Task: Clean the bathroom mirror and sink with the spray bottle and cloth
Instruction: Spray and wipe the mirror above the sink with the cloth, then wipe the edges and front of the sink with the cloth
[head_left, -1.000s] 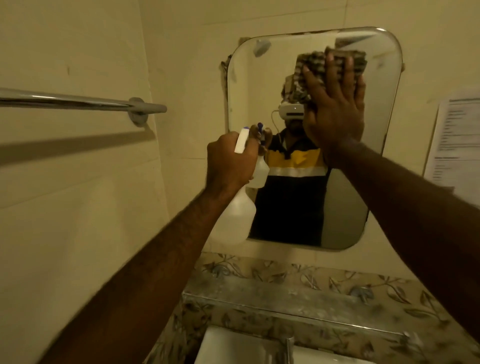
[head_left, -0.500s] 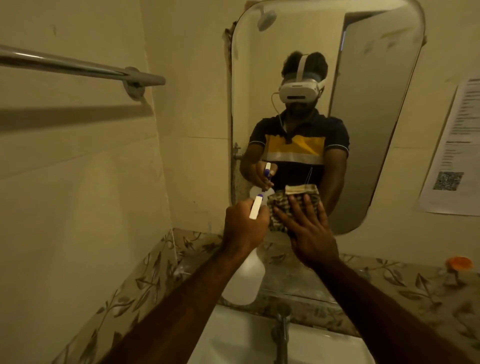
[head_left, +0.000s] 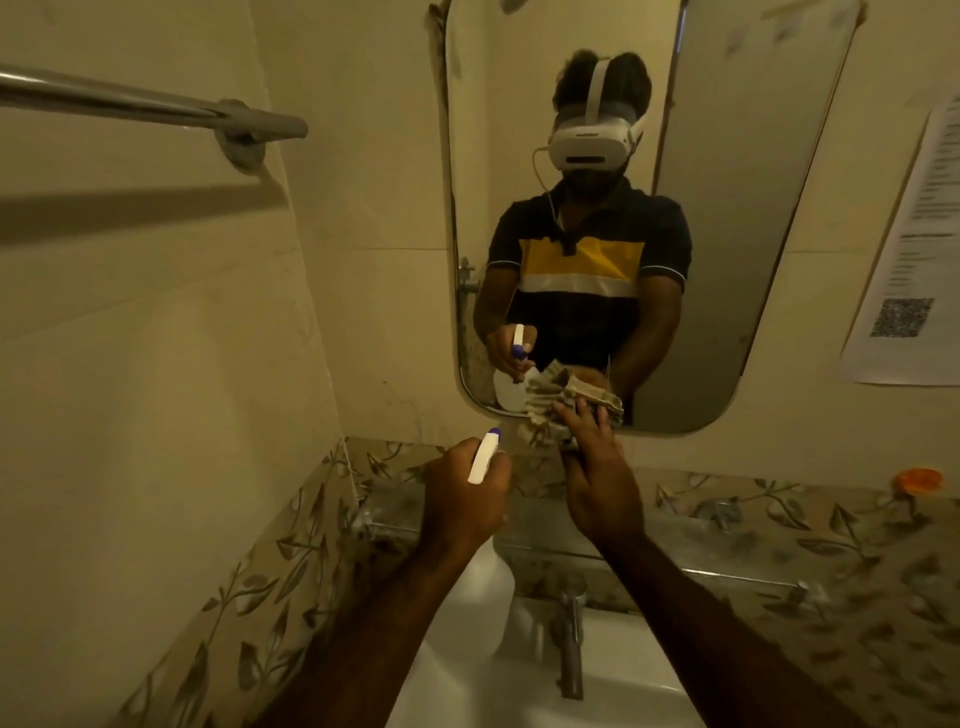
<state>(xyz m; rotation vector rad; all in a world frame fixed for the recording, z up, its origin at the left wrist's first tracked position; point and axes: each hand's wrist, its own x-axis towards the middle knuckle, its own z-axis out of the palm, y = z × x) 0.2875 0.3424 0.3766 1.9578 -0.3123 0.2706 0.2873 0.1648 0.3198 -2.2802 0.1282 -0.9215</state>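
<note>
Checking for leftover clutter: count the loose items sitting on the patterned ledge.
1: a small round orange object on the leaf-patterned tile ledge, far right, below the printed paper notice. The forearms may hide others.

1. A single wide-angle view looks out from the person's head, facing forward and down toward a wall mirror (head_left: 727, 218).
2. It sits close: both forearms rise from the bottom edge, and the sink (head_left: 613, 696) lies directly below.
3. The mirror reflects the wearer, with a white headset (head_left: 592, 143) on the head, facing the lens.
4. No second view exists to overlap.
</note>
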